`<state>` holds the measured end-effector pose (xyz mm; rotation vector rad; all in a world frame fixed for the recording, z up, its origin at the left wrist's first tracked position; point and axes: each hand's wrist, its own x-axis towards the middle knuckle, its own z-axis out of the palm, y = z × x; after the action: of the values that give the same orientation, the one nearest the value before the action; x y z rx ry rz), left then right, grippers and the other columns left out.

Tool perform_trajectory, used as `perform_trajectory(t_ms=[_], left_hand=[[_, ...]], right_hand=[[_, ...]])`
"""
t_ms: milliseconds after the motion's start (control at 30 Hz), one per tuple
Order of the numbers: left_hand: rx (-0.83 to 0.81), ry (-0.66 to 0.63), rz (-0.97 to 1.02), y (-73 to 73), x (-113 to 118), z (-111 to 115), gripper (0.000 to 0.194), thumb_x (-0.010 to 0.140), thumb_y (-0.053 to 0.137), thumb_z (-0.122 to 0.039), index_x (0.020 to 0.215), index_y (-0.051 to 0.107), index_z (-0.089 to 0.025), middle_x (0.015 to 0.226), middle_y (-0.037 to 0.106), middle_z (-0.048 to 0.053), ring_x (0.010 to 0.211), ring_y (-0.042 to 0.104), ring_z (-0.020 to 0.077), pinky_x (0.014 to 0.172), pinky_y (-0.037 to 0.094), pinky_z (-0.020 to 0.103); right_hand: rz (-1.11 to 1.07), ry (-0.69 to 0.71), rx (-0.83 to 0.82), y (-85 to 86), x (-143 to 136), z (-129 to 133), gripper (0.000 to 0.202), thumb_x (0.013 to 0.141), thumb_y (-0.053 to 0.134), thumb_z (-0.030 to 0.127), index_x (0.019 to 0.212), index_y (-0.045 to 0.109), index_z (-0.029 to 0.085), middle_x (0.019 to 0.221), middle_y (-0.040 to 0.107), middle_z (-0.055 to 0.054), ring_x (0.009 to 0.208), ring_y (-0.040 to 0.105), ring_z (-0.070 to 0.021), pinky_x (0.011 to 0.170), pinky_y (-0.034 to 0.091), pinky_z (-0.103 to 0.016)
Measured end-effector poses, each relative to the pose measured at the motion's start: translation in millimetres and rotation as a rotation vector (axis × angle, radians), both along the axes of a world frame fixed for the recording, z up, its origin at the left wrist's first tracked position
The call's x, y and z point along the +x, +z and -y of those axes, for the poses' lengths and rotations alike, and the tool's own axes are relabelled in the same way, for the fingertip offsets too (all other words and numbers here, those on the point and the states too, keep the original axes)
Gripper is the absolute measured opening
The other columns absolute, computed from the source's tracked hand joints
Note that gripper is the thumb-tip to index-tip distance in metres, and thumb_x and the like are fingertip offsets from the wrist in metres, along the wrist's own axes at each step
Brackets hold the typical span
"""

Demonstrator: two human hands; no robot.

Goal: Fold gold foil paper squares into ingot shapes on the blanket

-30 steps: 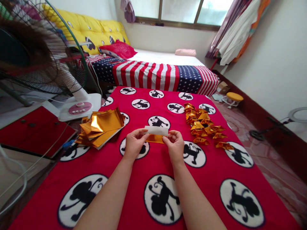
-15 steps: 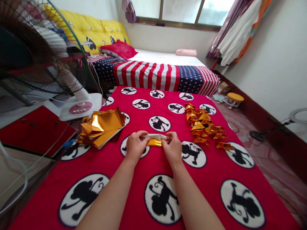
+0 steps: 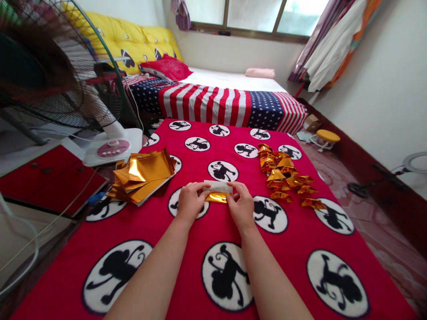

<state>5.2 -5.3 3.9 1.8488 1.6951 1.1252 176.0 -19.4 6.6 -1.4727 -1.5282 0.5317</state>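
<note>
A sheet of gold foil paper (image 3: 218, 197), partly folded, lies at the middle of the red cloth. Its near strip shines gold and its far strip shows the pale back. My left hand (image 3: 191, 201) pinches the left end between thumb and fingers. At the right end my right hand (image 3: 240, 202) grips it the same way. To the left is a loose stack of flat gold foil sheets (image 3: 147, 169). Several folded gold foil pieces (image 3: 280, 173), shaped like small boats, are grouped to the right.
The red cloth with monkey prints (image 3: 180, 275) covers the table. A fan (image 3: 110, 129) stands at the left, blades spinning. Behind the table is a bed (image 3: 213, 104) with a striped and starred cover. A yellow stool (image 3: 328, 135) and a ring light (image 3: 415, 162) are at the right.
The far pale strip of the sheet stands out wider and flatter above the gold strip than before. Both hands keep their hold at the ends, and the view has shifted very slightly.
</note>
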Motion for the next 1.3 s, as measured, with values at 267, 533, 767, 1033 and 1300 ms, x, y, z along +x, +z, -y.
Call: perform_trajectory(t_ms=[267, 533, 767, 1033, 1300], left_hand=[[0.029, 0.076, -0.102, 2.3, 1.1, -0.3, 0.012, 0.072, 0.073, -0.02, 0.084, 0.073, -0.022, 0.097, 0.061, 0.003, 0.08, 0.06, 0.015, 0.078, 0.046, 0.028], [-0.054, -0.131, -0.172, 7.3, 0.5, -1.1, 0.015, 0.082, 0.061, -0.021, 0.085, 0.076, -0.023, 0.086, 0.067, 0.003, 0.082, 0.061, 0.0164, 0.075, 0.045, 0.027], [-0.085, -0.199, -0.217, 13.7, -3.7, -0.2, 0.015, 0.076, 0.07, -0.028, 0.088, 0.075, -0.021, 0.085, 0.065, 0.004, 0.082, 0.061, 0.0171, 0.073, 0.047, 0.026], [-0.125, -0.199, -0.248, 16.5, -4.0, -0.5, 0.021, 0.073, 0.071, -0.027, 0.092, 0.075, -0.021, 0.088, 0.066, 0.005, 0.082, 0.061, 0.0182, 0.073, 0.047, 0.027], [-0.16, -0.238, -0.209, 9.8, -8.9, -4.9, 0.027, 0.073, 0.066, -0.015, 0.097, 0.074, -0.022, 0.094, 0.067, 0.004, 0.088, 0.062, 0.0185, 0.08, 0.049, 0.028]], right_hand=[[0.268, -0.156, -0.039, 3.9, -2.7, 1.5, 0.013, 0.075, 0.059, 0.014, 0.084, 0.066, 0.021, 0.097, 0.058, -0.003, 0.078, 0.057, -0.0165, 0.07, 0.044, -0.029], [0.419, -0.051, -0.134, 7.1, -3.9, 4.6, 0.021, 0.083, 0.054, 0.014, 0.075, 0.07, 0.025, 0.086, 0.062, -0.002, 0.086, 0.058, -0.0177, 0.065, 0.037, -0.027], [0.495, -0.112, -0.141, 9.0, -16.6, 9.9, 0.02, 0.076, 0.068, 0.041, 0.079, 0.062, 0.022, 0.086, 0.059, -0.003, 0.083, 0.055, -0.0198, 0.067, 0.037, -0.029], [0.505, -0.094, -0.146, 7.0, -16.6, 10.5, 0.018, 0.076, 0.068, 0.036, 0.083, 0.061, 0.022, 0.089, 0.058, -0.003, 0.086, 0.055, -0.0207, 0.07, 0.038, -0.03], [0.364, 0.006, -0.242, 9.3, -2.7, 6.4, 0.017, 0.073, 0.061, 0.014, 0.086, 0.067, 0.023, 0.09, 0.06, -0.002, 0.085, 0.058, -0.0174, 0.069, 0.04, -0.027]])
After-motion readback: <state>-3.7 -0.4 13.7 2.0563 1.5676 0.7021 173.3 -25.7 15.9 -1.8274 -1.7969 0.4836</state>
